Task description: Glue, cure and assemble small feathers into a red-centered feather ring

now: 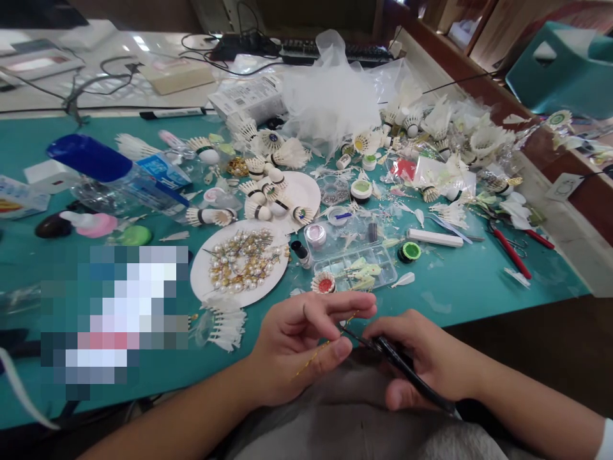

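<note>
Gold wire [313, 358] pinched in L hand [297, 345]; R hand [426, 364] clamped on black tool [407, 370], hands touching at table edge [479, 300].

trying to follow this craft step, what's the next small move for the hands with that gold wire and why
Probably close the black tool in the right hand on the thin gold wire. Its tip already meets the wire just past the left hand, whose thumb and fingers pinch the wire steady over the lap, at the teal table edge.
</note>
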A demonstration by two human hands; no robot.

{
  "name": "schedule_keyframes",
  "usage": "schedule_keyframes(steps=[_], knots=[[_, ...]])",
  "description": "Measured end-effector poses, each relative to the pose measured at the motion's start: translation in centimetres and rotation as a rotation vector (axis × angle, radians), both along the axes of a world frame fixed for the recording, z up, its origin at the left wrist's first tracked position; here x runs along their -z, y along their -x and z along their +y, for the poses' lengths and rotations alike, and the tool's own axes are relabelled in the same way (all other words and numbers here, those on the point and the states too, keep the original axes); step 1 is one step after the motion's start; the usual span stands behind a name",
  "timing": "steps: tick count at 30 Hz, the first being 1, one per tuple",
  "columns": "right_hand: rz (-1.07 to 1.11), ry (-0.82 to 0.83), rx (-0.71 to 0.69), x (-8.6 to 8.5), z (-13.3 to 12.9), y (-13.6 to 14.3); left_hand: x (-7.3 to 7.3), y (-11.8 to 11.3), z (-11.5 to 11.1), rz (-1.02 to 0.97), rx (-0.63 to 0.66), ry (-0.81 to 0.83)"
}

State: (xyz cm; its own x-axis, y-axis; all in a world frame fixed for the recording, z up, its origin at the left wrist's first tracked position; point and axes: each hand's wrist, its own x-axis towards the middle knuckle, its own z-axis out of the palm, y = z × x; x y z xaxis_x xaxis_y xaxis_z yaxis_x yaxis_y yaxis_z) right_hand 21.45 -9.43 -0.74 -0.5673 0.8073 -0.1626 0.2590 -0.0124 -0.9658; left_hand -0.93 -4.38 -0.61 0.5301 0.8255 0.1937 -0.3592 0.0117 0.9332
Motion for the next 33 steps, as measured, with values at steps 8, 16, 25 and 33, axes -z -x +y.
schedule_keyframes(steps=[8,16,25,33], knots=[[-0.042,-0.062,0.004,0.08,-0.04,-0.13,0.10,-0.06,-0.06,0.014,0.009,-0.036],[-0.051,-0.056,-0.020,-0.11,0.03,-0.15,0.03,-0.06,-0.11,0.043,-0.002,-0.022],[-0.017,-0.053,-0.017,0.24,0.12,-0.11,-0.02,-0.19,-0.07,0.001,0.011,-0.038],[0.008,-0.021,-0.022,0.01,0.31,-0.12,0.20,-0.27,-0.04,-0.010,0.006,-0.066]])
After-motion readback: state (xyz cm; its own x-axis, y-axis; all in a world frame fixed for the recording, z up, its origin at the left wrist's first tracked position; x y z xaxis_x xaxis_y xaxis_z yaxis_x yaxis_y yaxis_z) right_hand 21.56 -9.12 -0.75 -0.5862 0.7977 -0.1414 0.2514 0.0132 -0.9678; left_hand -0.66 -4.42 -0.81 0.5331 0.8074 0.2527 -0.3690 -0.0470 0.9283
